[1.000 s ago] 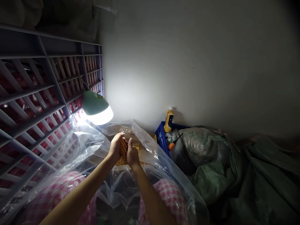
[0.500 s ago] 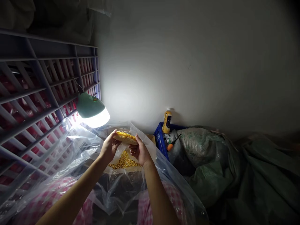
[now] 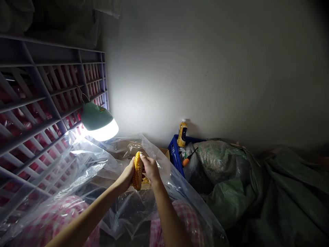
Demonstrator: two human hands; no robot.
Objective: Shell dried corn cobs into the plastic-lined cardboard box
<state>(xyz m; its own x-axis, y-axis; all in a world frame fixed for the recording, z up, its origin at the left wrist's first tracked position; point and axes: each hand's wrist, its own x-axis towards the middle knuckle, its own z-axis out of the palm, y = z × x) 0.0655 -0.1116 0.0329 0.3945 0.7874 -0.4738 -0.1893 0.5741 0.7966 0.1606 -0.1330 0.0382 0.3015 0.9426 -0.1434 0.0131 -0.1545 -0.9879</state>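
A yellow ear of corn (image 3: 138, 171) stands nearly upright between my hands, kernels on its left side and a barer strip on its right. My left hand (image 3: 128, 176) is closed around its lower left side. On the upper right, my right hand (image 3: 151, 168) grips it with the thumb near the top end. Below them, loose corn kernels (image 3: 145, 180) show inside a clear plastic bag (image 3: 120, 206), mostly hidden by my hands. The bag spreads over my lap, above pink checked cloth (image 3: 177, 216).
A lit green lamp (image 3: 97, 118) hangs on a slatted plastic crate (image 3: 56, 113) at left. To the right, a blue basket (image 3: 174, 152) holds a yellow bottle (image 3: 182, 133) and an orange-handled tool (image 3: 186, 161). Filled sacks (image 3: 221, 161) and dark green cloth (image 3: 290, 192) lie beyond.
The ear of corn has turned from lying crosswise to nearly upright and come lower. My hands have drawn closer together and now cover most of the loose kernels.
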